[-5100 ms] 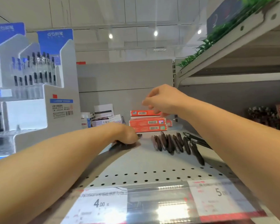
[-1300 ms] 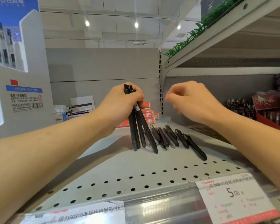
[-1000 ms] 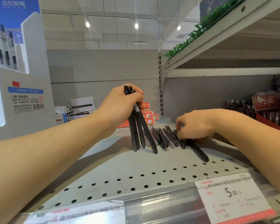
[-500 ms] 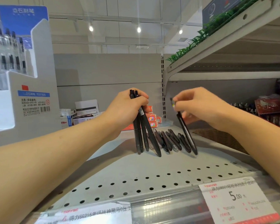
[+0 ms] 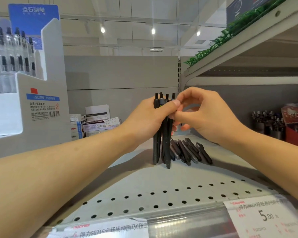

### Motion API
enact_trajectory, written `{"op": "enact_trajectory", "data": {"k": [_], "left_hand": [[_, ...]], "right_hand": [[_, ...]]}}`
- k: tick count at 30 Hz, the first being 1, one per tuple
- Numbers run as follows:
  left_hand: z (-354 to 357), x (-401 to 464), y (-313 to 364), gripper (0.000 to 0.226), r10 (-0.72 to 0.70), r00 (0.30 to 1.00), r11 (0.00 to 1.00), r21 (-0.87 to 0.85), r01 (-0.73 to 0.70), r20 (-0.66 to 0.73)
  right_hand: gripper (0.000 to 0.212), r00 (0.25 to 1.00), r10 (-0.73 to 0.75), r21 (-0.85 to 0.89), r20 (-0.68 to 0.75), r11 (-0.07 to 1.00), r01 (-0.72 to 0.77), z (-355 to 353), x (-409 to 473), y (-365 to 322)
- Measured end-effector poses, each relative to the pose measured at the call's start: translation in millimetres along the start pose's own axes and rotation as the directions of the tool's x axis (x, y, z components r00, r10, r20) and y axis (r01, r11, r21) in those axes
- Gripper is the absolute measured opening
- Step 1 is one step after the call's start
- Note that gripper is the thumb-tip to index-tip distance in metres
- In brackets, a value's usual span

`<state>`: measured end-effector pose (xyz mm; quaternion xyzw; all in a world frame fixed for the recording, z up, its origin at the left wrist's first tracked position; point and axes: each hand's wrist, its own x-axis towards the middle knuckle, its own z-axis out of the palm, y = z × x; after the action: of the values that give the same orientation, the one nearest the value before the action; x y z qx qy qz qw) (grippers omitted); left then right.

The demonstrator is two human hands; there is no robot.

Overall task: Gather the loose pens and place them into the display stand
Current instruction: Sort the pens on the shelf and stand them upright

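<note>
- Gathering is the step in hand: the left hand (image 5: 145, 117) grips a bundle of black pens (image 5: 163, 143) upright, clicker ends poking out above the fist and tips standing on or just above the grey shelf (image 5: 144, 182).
- At the bundle's top the right hand (image 5: 205, 115) has thumb and forefinger curled against the pens beside the left thumb; it seems to be tucking one pen in among the rest, though whether it pinches that pen or only steadies it I cannot tell.
- Behind and just right of the bundle, several loose pens (image 5: 187, 151) lie side by side on the shelf, so the gathering is not done.
- At the far left stands the white display stand (image 5: 41, 103) with a blue header card, well apart from the hands, its tiers holding rows of pens; none of the held pens are in it yet.
- Next, I judge, the right hand must let go of the bundle, reach down to the lying pens and lift another by its barrel, while the left loosens its grip enough to admit it without spilling the rest.
- Risk, as I see it: the pens splay at the bottom, so a slack grip could let one slide out.
</note>
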<state>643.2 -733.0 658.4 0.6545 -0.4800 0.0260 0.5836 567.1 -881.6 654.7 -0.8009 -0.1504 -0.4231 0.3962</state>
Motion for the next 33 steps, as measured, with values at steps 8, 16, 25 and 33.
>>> {"op": "enact_trajectory", "data": {"k": [8,16,25,33], "left_hand": [[-8,2,0,0.008,-0.022,0.998,0.998,0.064,0.025,-0.053],[-12,4,-2,0.013,-0.054,0.995,0.998,0.038,0.058,-0.081],[-14,4,0,0.021,-0.101,0.992,0.994,0.033,0.104,-0.069],[-18,8,-3,0.008,-0.107,0.992,0.987,0.112,0.114,-0.059]], "right_hand": [[0.027,0.980,0.162,-0.065,-0.112,0.983,-0.170,-31,14,26],[0.041,0.730,0.657,-0.886,0.188,0.434,-0.163,-29,9,55],[0.040,0.875,0.479,-0.810,0.073,0.540,-0.228,-32,10,46],[0.051,0.983,-0.084,-0.292,-0.160,0.956,0.034,-19,8,21]]}}
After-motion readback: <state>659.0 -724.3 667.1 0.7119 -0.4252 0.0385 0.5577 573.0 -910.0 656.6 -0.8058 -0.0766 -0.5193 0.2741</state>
